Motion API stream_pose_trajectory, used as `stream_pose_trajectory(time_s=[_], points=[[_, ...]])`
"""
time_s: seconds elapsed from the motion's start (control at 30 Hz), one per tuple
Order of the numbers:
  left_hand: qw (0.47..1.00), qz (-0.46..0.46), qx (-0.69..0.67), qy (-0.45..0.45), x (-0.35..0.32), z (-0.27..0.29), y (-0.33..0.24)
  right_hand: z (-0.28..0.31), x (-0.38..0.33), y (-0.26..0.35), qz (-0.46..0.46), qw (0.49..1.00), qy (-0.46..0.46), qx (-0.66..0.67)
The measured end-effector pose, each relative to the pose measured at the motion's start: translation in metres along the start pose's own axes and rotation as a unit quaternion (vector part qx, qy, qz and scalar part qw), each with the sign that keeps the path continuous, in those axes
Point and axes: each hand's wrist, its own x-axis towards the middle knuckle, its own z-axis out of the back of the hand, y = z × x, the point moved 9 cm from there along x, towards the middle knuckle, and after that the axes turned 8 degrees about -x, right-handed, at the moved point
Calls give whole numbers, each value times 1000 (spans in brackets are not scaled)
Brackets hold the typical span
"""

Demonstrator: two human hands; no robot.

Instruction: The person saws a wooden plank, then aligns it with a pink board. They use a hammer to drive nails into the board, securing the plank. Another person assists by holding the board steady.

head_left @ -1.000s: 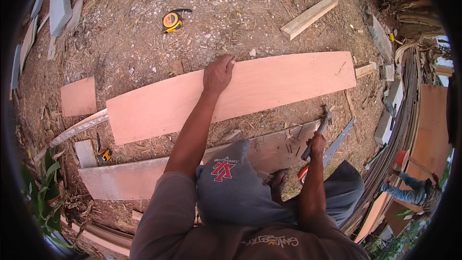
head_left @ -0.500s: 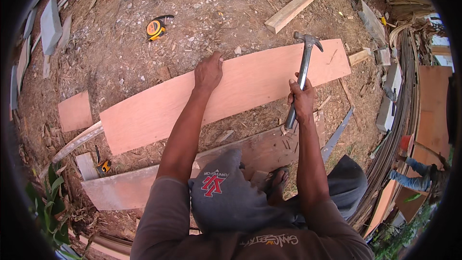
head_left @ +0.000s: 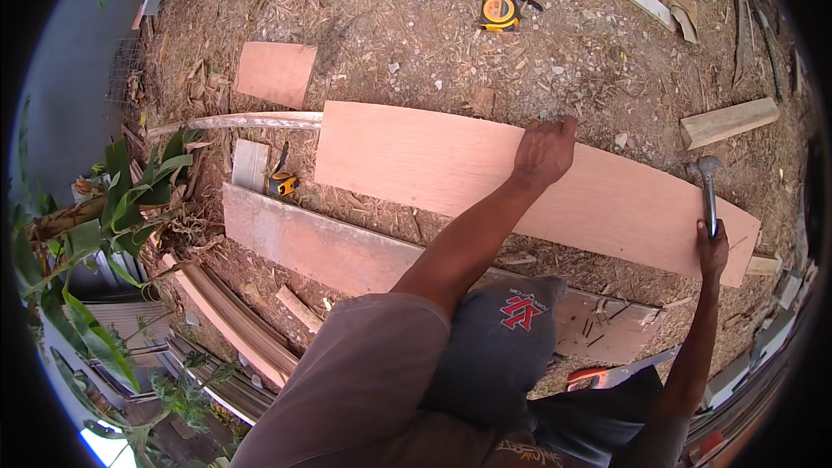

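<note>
A long pinkish plywood strip point(head_left: 416, 152) lies across the ground in front of me. My left hand point(head_left: 546, 154) is closed over its far edge near the middle, with the fingertips partly hidden. My right hand point(head_left: 712, 250) grips a claw hammer point(head_left: 710, 195) by its dark handle, above the strip's right end. The hammer's head points away from me, near the far edge. A few thin nail-like pieces show on the strip close to that end. Nearer to me is a second, dirtier board point(head_left: 321, 243), partly covered by my left arm and leg, with several nails on its right part.
A yellow-black tape measure point(head_left: 501, 12) lies beyond the strip, another point(head_left: 282, 183) near its left end. A square plywood offcut point(head_left: 276, 74), wood blocks point(head_left: 728, 123) and a handsaw point(head_left: 620, 374) lie around. Leafy plants point(head_left: 108, 243) and stacked boards point(head_left: 234, 325) are at left.
My view has swung left, so the strip, tape measures and offcut appear farther right and turned. My left hand stays on the far edge, and my right hand still holds the hammer.
</note>
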Motion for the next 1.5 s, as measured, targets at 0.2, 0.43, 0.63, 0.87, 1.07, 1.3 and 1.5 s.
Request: stream_pose_trajectory(time_s=[0.2, 0.43, 0.63, 0.87, 1.07, 1.3, 1.5], points=[[999, 9, 42, 10, 0, -3, -4, -2, -1, -17, -46, 997, 10, 68], [998, 16, 54, 18, 7, -2, -4, 9, 4, -6, -129, 988, 57, 63], [995, 47, 43, 81, 12, -12, 2, 8, 9, -4, -113, 990, 82, -5], [991, 76, 14, 112, 12, -13, 4, -7, 0, -15, -115, 990, 82, -22], [988, 86, 34, 120, 16, -14, 4, -7, -6, -17, -134, 985, 108, -35], [992, 61, 28, 102, 13, -12, 1, -9, -8, -21, -92, 991, 85, -51], [993, 63, 42, 92, 6, -9, 1, -18, -8, -34, -99, 986, 104, -83]])
